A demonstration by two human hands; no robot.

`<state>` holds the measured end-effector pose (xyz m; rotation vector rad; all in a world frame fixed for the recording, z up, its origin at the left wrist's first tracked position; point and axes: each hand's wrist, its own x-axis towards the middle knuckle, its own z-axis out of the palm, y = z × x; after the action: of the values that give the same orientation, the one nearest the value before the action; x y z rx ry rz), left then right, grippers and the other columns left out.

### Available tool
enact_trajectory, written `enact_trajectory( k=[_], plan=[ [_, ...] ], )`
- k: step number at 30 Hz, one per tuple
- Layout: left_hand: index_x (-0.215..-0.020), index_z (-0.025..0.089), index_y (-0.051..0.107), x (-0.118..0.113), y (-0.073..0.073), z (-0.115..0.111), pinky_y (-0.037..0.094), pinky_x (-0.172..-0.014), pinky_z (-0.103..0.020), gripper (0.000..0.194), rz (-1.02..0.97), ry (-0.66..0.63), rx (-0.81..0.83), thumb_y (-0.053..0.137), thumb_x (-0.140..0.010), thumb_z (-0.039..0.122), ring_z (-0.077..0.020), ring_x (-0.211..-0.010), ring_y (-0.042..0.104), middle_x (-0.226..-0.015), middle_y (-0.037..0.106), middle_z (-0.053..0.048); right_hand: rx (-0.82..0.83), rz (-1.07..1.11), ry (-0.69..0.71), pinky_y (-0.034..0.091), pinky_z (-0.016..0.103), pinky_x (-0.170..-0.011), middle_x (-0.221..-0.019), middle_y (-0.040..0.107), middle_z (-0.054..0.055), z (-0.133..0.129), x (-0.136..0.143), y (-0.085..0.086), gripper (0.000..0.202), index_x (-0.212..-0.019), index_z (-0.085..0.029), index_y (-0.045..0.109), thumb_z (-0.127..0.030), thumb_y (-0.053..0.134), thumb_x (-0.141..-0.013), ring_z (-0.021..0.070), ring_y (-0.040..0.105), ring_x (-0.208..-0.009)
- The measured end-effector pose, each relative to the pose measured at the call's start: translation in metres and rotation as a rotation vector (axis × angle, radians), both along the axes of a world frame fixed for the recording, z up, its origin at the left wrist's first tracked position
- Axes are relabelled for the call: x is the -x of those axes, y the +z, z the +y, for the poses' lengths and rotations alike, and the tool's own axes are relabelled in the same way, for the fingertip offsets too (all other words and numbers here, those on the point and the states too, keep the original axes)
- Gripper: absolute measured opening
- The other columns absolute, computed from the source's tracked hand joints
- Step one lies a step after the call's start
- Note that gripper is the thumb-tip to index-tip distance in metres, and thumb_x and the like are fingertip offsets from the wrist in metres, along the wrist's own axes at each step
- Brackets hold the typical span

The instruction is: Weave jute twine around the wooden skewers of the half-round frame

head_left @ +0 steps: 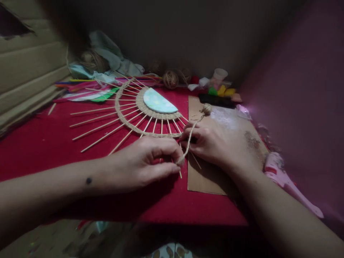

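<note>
The left grip (157, 157) is closed, thumb against finger, on the twine (190, 139). The right grip (211, 141) bends its fingers at the near right end of the woven frame (125, 121); I cannot tell what they clamp. The frame lies on the red counter (120, 206), beyond the left grip and to the left of the right one. Its long axis slants from far left to near right — the straight edge of the pale blue half-disc (158, 102) faces away and rightward, while sticks fan left and toward the wearer. The twine runs over the right grip to a small twine ball (206, 109) just beyond it. Cardboard (206, 179) lies under the right grip; a pink glue gun (275, 166) sits to its right.
</note>
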<state>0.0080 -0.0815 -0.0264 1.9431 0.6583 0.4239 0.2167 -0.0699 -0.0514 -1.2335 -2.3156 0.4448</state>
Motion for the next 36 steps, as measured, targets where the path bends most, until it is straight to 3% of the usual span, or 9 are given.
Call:
enact_trajectory(
  k=[6,12,17,23,28,33,36],
  plan=[
    [-0.079,0.016,0.061,-0.006,-0.010,-0.014,0.048,-0.066,-0.022,0.011,0.028,-0.014,-0.137,0.052,-0.086,0.016,-0.0112,-0.071,0.058,-0.078,0.063,-0.001,-0.089,-0.203,-0.046,0.036,0.026,-0.061,-0.084,0.056,0.006,0.000,0.009,-0.001,0.012,-0.076,-0.015,0.065,-0.010,0.054,-0.079,0.0125,0.045,-0.068],
    [-0.087,0.014,0.059,-0.007,-0.030,-0.030,0.046,-0.063,-0.022,0.018,-0.014,-0.116,-0.672,0.042,-0.091,0.012,-0.0125,-0.069,0.053,-0.080,0.062,-0.005,-0.092,-0.232,-0.091,0.035,0.026,-0.058,-0.084,0.059,0.008,0.001,0.011,-0.005,0.015,-0.076,-0.014,0.065,-0.009,0.051,-0.080,0.0119,0.043,-0.062],
    [-0.098,0.016,0.062,-0.009,-0.037,-0.042,0.049,-0.076,-0.027,0.028,0.057,-0.153,-1.001,0.035,-0.092,0.012,-0.0173,-0.084,0.058,-0.098,0.065,-0.010,-0.117,-0.210,-0.127,0.039,0.028,-0.064,-0.084,0.061,0.008,-0.002,0.011,-0.001,0.015,-0.078,-0.014,0.066,-0.009,0.053,-0.078,0.0140,0.048,-0.068],
    [-0.112,0.016,0.062,-0.005,-0.033,-0.047,0.050,-0.083,-0.036,0.031,0.155,-0.304,-1.124,0.043,-0.089,0.023,-0.0222,-0.089,0.059,-0.101,0.067,-0.012,-0.122,-0.147,-0.151,0.041,0.029,-0.067,-0.081,0.060,0.008,-0.004,0.011,-0.002,0.017,-0.078,-0.013,0.067,-0.008,0.050,-0.079,0.0148,0.051,-0.071],
    [-0.109,0.016,0.065,-0.006,-0.039,-0.052,0.049,-0.084,-0.041,0.031,0.138,-0.182,-1.159,0.042,-0.088,0.018,-0.0234,-0.088,0.061,-0.094,0.069,-0.013,-0.117,-0.130,-0.161,0.041,0.028,-0.066,-0.078,0.057,0.006,-0.003,0.010,-0.003,0.018,-0.078,-0.014,0.067,-0.008,0.050,-0.078,0.0138,0.049,-0.068],
    [-0.106,0.011,0.065,-0.005,-0.038,-0.053,0.047,-0.079,-0.042,0.031,0.102,-0.199,-1.200,0.040,-0.089,0.017,-0.0247,-0.084,0.062,-0.091,0.071,-0.013,-0.125,-0.130,-0.173,0.041,0.028,-0.066,-0.076,0.056,0.005,-0.002,0.009,-0.003,0.016,-0.075,-0.014,0.066,-0.008,0.051,-0.077,0.0139,0.049,-0.068],
    [-0.104,0.014,0.064,-0.001,-0.033,-0.051,0.047,-0.076,-0.041,0.027,0.053,-0.148,-1.140,0.042,-0.088,0.015,-0.0243,-0.081,0.062,-0.082,0.070,-0.011,-0.114,-0.140,-0.172,0.041,0.028,-0.066,-0.076,0.057,0.006,-0.001,0.009,-0.004,0.015,-0.075,-0.014,0.066,-0.008,0.052,-0.077,0.0140,0.050,-0.068]
  ],
)
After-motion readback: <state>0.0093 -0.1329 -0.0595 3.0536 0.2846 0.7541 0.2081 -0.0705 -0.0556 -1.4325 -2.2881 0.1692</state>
